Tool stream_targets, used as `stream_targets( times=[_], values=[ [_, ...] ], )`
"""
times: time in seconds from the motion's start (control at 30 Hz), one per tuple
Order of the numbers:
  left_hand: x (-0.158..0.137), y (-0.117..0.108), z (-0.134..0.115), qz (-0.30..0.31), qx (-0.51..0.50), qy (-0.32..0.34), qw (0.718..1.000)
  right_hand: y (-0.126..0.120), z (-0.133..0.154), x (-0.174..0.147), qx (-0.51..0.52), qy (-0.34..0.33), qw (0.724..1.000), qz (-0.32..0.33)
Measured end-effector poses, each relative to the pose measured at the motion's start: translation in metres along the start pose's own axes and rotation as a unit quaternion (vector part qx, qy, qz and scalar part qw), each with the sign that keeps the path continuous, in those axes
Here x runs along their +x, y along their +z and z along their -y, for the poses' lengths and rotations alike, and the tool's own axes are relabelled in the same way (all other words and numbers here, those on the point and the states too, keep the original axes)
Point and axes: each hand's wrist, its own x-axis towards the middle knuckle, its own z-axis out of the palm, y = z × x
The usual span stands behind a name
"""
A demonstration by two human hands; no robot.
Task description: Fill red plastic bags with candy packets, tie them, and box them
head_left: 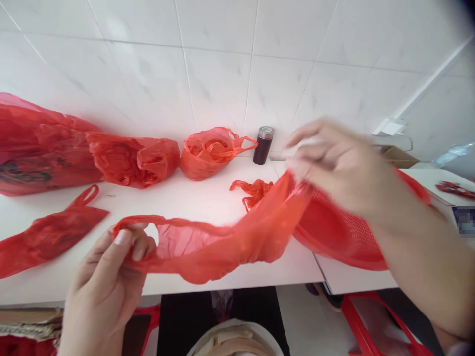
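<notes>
A red plastic bag (237, 242) is stretched between my two hands above the front of the white table. My left hand (111, 272) is closed on its handle end, thumb on top, with a gap showing through the handle loop. My right hand (330, 168), smeared by motion, pinches the bag's raised other end between thumb and fingers; its other fingers are bent and apart. Behind that end lies a red mesh basket (334, 222), partly covered by my right forearm. A crumpled red bag (256, 190) rests beside the basket.
Filled red bags (44, 148) line the wall, with another upright red bag (208, 153) and a dark flask (263, 145) to their right. A flat red bag (55, 232) lies at the left. Red stools (374, 326) stand below the table (222, 289).
</notes>
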Motion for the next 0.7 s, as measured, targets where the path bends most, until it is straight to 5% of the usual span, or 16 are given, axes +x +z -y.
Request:
stream_targets(
  times=[0.07,0.17,0.27,0.43,0.57,0.7],
  values=[
    [0.005,0.005,-0.004,0.006,-0.015,0.000,1.000,-0.005,0.004,0.007,-0.005,-0.021,1.000,-0.013],
    [0.012,0.012,-0.008,0.028,-0.035,-0.002,0.999,-0.012,0.005,0.018,-0.032,-0.036,0.997,0.053],
    [0.015,0.014,-0.007,0.056,-0.024,-0.011,0.998,-0.008,0.010,0.023,-0.014,-0.061,0.998,-0.011],
    [0.012,0.013,0.006,0.098,0.016,-0.071,0.992,0.016,0.030,0.024,0.031,-0.063,0.987,0.143],
    [0.011,0.011,0.009,0.117,0.042,-0.087,0.988,0.021,0.041,0.035,0.046,-0.074,0.991,0.098],
    [0.020,0.011,-0.009,0.093,0.012,-0.020,0.995,0.017,0.020,0.050,0.040,-0.059,0.993,0.091]
  ],
)
